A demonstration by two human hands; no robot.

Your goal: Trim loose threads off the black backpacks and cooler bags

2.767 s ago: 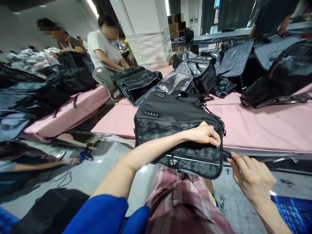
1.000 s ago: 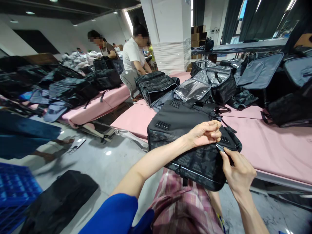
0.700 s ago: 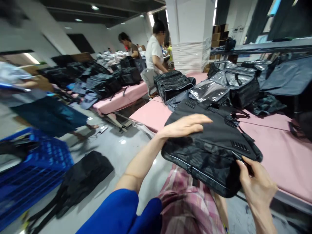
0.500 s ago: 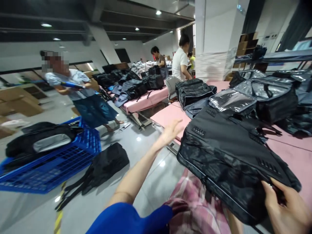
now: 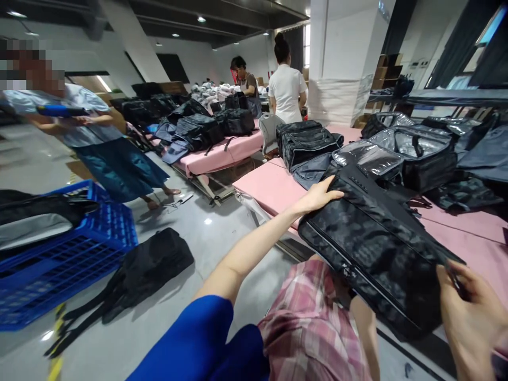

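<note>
A black camouflage backpack (image 5: 377, 243) lies tilted across my lap and the edge of the pink table (image 5: 270, 185). My left hand (image 5: 319, 196) rests on the backpack's far left corner, fingers curled over the edge. My right hand (image 5: 470, 312) grips the backpack's near right end, fingers closed around its edge near a zipper. My plaid-covered knees (image 5: 317, 328) show beneath the bag.
Several more black bags (image 5: 305, 140) and open silver-lined bags (image 5: 413, 148) lie on the pink tables. A blue crate (image 5: 59, 259) holding bags and a black bag (image 5: 146, 264) sit on the grey floor at left. A person in a blue skirt (image 5: 111, 159) walks past; two people work at the back.
My view swung left. My left hand lifted off the zipper area, reached out, then came down on the backpack's far corner. My right hand stayed gripping the near end as the backpack turned.
</note>
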